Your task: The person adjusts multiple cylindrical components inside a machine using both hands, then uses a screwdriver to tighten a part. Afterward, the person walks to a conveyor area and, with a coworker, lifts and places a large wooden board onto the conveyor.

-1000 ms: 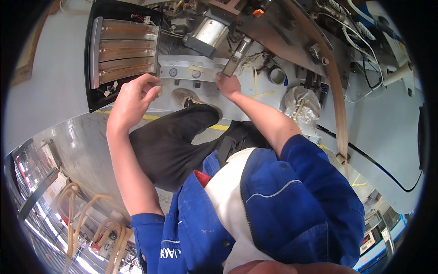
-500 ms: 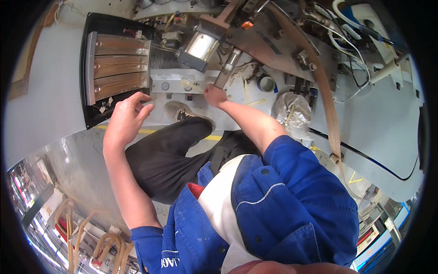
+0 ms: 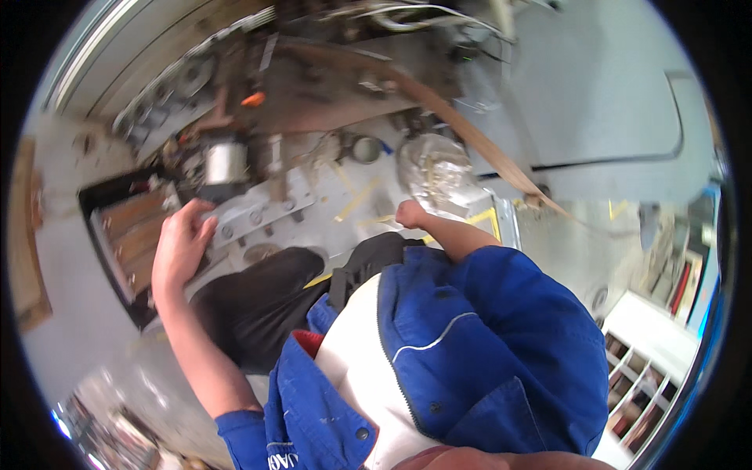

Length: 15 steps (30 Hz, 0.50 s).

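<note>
The clear plastic bag (image 3: 435,166) looks crinkled and glossy. The cylinder barrel (image 3: 225,162) is bright, smooth metal; the machine plate (image 3: 345,106) looks dull and rusty. The long strap (image 3: 474,141) appears matt, its material unclear. Jacket (image 3: 517,313) and trousers (image 3: 247,305) are matt cloth; the panel (image 3: 603,102) looks smooth.

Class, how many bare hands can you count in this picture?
2: the left hand is beside the brown-striped panel; the right hand appears below the crumpled plastic, its fingers mostly hidden.
</note>
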{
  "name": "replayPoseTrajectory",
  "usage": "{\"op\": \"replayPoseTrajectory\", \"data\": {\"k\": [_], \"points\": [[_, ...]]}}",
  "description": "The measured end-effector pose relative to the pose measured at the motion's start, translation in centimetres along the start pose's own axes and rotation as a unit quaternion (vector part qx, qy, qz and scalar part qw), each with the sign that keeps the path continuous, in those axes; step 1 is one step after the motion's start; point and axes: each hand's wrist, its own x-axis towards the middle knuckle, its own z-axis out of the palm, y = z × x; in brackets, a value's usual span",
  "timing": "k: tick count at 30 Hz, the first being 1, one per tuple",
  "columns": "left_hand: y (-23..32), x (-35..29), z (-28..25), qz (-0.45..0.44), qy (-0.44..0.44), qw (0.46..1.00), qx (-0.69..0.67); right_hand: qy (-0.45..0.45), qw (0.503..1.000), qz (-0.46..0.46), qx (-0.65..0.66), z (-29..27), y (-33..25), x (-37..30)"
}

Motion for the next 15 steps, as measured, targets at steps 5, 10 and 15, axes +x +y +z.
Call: {"op": "replayPoseTrajectory", "data": {"k": [5, 10, 15], "points": [[3.3, 2.4, -0.2, 0.009, -0.053, 0.998, 0.034, 0.019, 0.996, 0.017, 0.09, 1.4, 1.6, -2.1], [5.1, 4.6, 0.4, 0.031, -0.079, 0.995, 0.049, 0.196, 0.941, 0.091, 0.261, 1.4, -1.9, -3.1], [4.4, 6.9, 1.3, 0.066, -0.083, 0.989, 0.102, 0.184, 0.896, 0.13, 0.383, 0.3, -3.4, -3.4]]}}
